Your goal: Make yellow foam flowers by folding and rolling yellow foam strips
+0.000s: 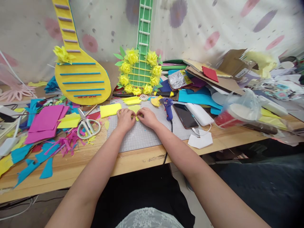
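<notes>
Small Piece of Yellow Paper (137,118) Pinched Between Two Hands at Crowded Table (142,161)

A person's bare left hand (125,119) and right hand (146,117) meet above a gray cutting mat (140,139), both grasping the small yellow piece at their fingertips; the fingers partly hide it, and its exact shape cannot be told. A larger yellow sheet (110,110) lies just beside the left hand, overlapping the mat's edge. Farther left, scissors (87,128) with pale handles rest open among pink, blue and yellow scraps. To the right of the right hand lies a blue glue gun (168,109), its black cord running over the table's front edge, and next to it a dark-screened phone (185,116) beside a white box (199,114). Behind the mat stands a green paper guitar (145,27) ringed at its body with yellow paper flowers (131,56); to its left leans a yellow paper lute (83,80) with blue bars. At right, a clear plastic bag covers a red cup (226,119).
</notes>
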Demonstrator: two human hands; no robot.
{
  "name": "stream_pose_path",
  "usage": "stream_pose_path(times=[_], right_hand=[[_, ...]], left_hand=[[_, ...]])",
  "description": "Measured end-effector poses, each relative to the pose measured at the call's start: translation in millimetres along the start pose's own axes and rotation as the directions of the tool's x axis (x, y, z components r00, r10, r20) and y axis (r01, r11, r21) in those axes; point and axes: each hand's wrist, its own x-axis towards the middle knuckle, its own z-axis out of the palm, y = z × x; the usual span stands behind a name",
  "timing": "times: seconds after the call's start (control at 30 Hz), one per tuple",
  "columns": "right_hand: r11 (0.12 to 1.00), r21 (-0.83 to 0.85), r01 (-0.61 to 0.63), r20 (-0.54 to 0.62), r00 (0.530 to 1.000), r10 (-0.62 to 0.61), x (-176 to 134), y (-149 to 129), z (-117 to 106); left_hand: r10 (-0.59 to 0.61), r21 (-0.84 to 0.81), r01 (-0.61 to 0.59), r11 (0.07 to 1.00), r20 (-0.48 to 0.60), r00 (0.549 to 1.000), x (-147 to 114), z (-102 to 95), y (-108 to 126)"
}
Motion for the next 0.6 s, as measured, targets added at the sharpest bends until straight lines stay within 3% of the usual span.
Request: stream_pose_path(times=[0.6], right_hand=[[0.999,-0.031,0.013,0.045,0.999,-0.011,-2.1,-4.9,-5.2]], left_hand=[[0.037,-0.021,-0.037,0.999,0.000,0.999,-5.5,-4.3,-2.1]])
